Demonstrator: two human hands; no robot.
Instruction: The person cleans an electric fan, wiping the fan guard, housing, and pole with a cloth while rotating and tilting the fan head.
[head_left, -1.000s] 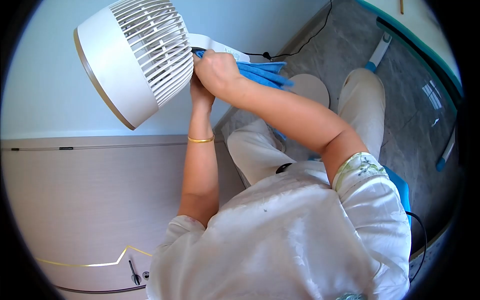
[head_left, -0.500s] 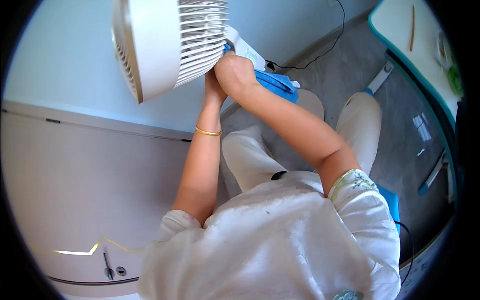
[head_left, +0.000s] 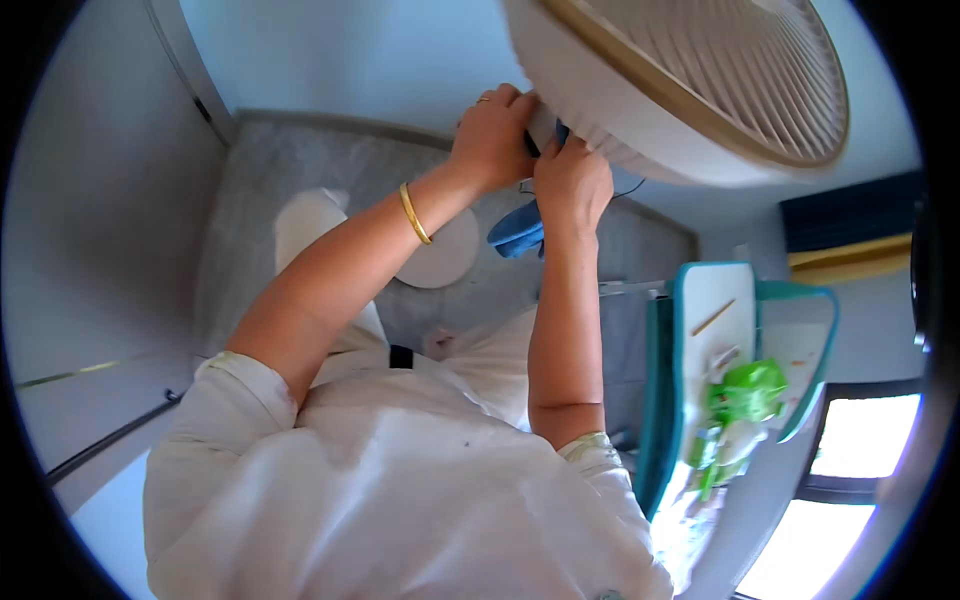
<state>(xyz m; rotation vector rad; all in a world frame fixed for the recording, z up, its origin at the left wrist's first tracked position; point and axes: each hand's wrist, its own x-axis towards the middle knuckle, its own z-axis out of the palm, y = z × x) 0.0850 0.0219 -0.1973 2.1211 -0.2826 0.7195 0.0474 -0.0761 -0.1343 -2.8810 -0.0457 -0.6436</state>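
A large white fan (head_left: 640, 110) with a beige rim fills the top right of the view, its grille facing right. Under its head, both hands are at the neck. My left hand (head_left: 495, 138), with a ring on a finger and a gold bangle at the wrist, is wrapped round the pale neck of the fan. My right hand (head_left: 573, 185) has its fingers bent against the back of the fan, around a bit of blue cloth. Below the hands hangs more blue cloth (head_left: 518, 232). The fingertips of my right hand are partly hidden.
On the floor stands the round fan base (head_left: 445, 250). To the right is a teal-edged white desk (head_left: 708, 310) with a green plastic bag (head_left: 750, 390) and a thin stick (head_left: 713, 317). A door (head_left: 110, 250) is at the left, and windows (head_left: 868, 435) are at the lower right.
The view has turned, and the fan head now lies to the right of the hands, with its front toward the right. Both hands remain at its neck. The desk shows more fully.
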